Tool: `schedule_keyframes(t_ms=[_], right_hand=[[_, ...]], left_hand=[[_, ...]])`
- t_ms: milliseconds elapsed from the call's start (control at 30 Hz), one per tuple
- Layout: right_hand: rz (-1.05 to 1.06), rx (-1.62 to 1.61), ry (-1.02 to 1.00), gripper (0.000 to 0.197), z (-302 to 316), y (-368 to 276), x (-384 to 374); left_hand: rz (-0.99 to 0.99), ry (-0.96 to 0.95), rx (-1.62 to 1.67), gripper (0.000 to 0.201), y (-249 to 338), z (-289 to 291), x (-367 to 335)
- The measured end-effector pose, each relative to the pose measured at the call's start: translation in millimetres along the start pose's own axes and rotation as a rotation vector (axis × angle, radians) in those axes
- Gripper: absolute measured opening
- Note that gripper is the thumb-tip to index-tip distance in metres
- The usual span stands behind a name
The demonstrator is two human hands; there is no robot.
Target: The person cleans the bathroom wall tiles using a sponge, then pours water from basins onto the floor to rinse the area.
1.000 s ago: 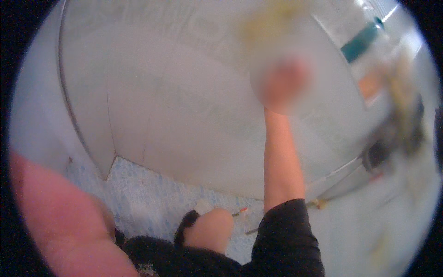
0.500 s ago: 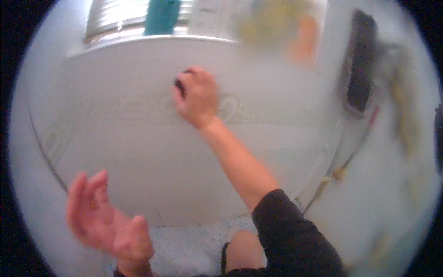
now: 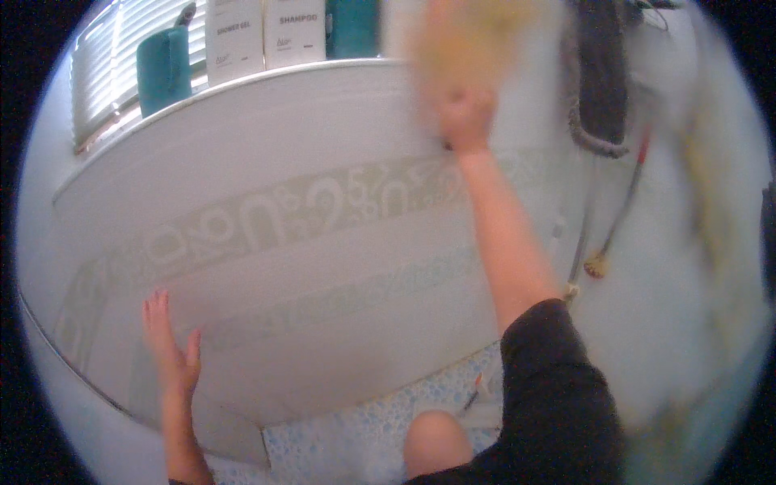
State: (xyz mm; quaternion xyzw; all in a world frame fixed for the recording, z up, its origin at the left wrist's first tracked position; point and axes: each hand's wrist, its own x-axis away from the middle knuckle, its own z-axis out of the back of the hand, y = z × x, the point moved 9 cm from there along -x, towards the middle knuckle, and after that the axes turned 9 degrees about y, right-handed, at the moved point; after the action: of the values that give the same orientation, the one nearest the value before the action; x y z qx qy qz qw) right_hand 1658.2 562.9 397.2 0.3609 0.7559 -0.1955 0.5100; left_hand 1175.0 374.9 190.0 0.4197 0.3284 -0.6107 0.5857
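Note:
My right arm reaches forward to the pale tiled wall [image 3: 323,267]. At its end my right hand [image 3: 469,117] is closed against the upper tiles. A small dark edge shows by its fingers, but what they hold I cannot make out. A yellow-orange blur covers the area just above this hand. Lower on the left, my left hand [image 3: 171,347] is open and holds nothing, its fingers stretched upward in front of the tiles. A greenish patterned band [image 3: 275,214] runs across the wall between the hands.
On the ledge [image 3: 234,82] stand white bottles or boxes [image 3: 234,40] and a teal container [image 3: 163,71], with window blinds [image 3: 109,65] behind. At right hang a dark mop head [image 3: 600,73] and a thin brush [image 3: 596,265]. Below lies a blue-speckled floor [image 3: 339,440].
My right hand has moved right and up along the wall. My left hand is farther from me, its fingers straighter. The view has shifted, showing more of the ledge.

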Motion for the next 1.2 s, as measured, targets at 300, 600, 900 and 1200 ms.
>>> schedule_keyframes(t_ms=[300,600,900,1200], right_hand=[[-0.201,-0.056,0.071,0.021,-33.6,-11.6,21.7],[-0.101,0.058,-0.088,0.018,-13.8,43.5,8.7],[-0.201,0.194,0.035,0.026,40.5,109.2,1.2],[-0.036,0.188,0.008,0.023,29.0,131.1,-3.3]], left_hand=[[0.083,-0.207,-0.124,0.082,30.8,-46.7,9.2],[0.007,-0.091,-0.205,0.099,96.9,-95.9,-54.2],[-0.060,-0.135,-0.275,0.109,130.0,-116.2,-56.5],[-0.039,-0.154,-0.363,0.127,133.8,-128.7,-54.4]])
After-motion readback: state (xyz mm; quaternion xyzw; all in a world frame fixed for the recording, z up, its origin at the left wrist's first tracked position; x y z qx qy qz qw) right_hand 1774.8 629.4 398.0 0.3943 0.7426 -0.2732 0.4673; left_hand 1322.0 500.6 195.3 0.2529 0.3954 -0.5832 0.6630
